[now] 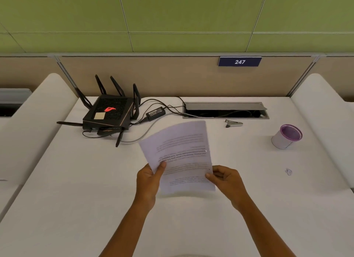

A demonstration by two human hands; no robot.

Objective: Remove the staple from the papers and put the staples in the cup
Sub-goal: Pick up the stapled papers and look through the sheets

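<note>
1. One black router with several antennas sits far left on the white desk, and one power adapter lies just right of it with cables running to the open cable tray.
2. The left hand grips the near-left edge of the papers, thumb on top and fingers curled underneath.
3. One stapled set of papers is in view, lifted off the desk at its middle and held between both hands; how many sheets it holds cannot be told.
4. The right hand pinches the near-right edge of the papers, thumb and fingers closed on it. A small dark speck near that pinch may be the staple, but it is too small to be sure.
5. One staple remover lies untouched on the far side, right of the papers and just near of the tray.
6. One small crumpled scrap lies on the desk to the right, too blurred to identify.
7. One purple-rimmed cup stands far right, well apart from the papers; its inside shows no staple that can be made out.
8. Judging from this, the task looks barely begun: the remover must be picked up, the staple pulled and dropped in the cup.
</note>
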